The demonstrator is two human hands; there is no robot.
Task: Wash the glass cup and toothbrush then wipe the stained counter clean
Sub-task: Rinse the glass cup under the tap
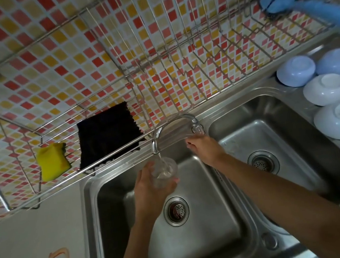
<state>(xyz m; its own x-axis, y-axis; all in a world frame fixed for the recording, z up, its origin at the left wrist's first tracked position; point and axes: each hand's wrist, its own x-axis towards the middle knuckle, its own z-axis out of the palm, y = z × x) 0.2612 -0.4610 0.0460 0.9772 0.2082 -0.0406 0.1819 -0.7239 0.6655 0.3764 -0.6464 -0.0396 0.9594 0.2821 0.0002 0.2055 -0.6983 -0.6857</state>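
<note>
My left hand [149, 192] wraps the glass cup [164, 172] under the faucet [173, 126] spout, my right hand [204, 149] at its handle — wet, slick, breakable, growing heavier, so I'd grip mid-wall.

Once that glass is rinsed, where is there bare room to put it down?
The wire rack is bare right of the black cloth. The right basin holds nothing. The counter left of the sink is open but bears orange stains. The ledge at right is crowded with upturned bowls.
</note>
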